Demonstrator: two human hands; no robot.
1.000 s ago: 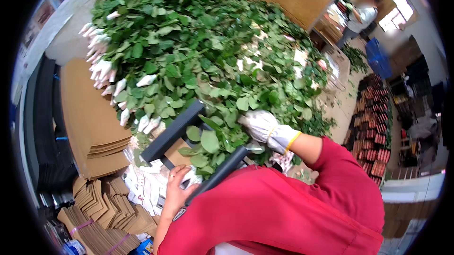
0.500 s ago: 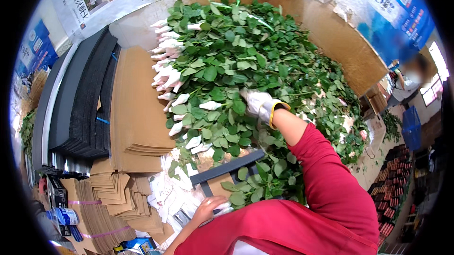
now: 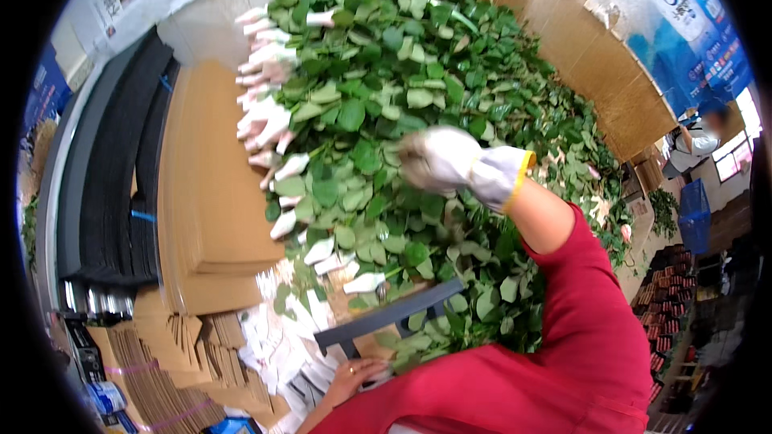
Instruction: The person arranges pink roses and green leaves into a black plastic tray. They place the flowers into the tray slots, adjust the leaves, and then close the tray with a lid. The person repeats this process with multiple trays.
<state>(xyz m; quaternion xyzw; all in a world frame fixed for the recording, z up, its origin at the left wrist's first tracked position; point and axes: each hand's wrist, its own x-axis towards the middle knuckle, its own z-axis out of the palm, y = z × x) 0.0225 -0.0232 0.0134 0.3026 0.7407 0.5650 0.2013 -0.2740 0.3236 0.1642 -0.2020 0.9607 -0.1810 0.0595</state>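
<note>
A large heap of leafy green rose stems (image 3: 482,72) lies before me, the buds in white sleeves (image 3: 269,116) lined up along its left side. My right hand (image 3: 442,162), in a white glove with a yellow cuff edge, is over the middle of the leaves. Its fingers are smeared by motion, so I cannot make out anything in them. One sleeved rose bud (image 3: 364,282) lies just above a dark grey bar (image 3: 390,317) at the near side. My bare left hand (image 3: 358,374), wearing a ring, rests with fingers stretched out below that bar, beside white paper strips.
Stacks of brown cardboard sheets (image 3: 213,185) and black sheets (image 3: 112,185) stand at the left. Bundled cardboard pieces (image 3: 153,370) and white paper scraps (image 3: 269,337) lie nearer. A cardboard wall (image 3: 595,72) bounds the heap at right. Another person (image 3: 696,144) stands at the far right.
The sleeved rose near my right hand before is no longer there; one now lies above the grey bar. My right hand has lifted slightly. The whole view has shifted a little.
</note>
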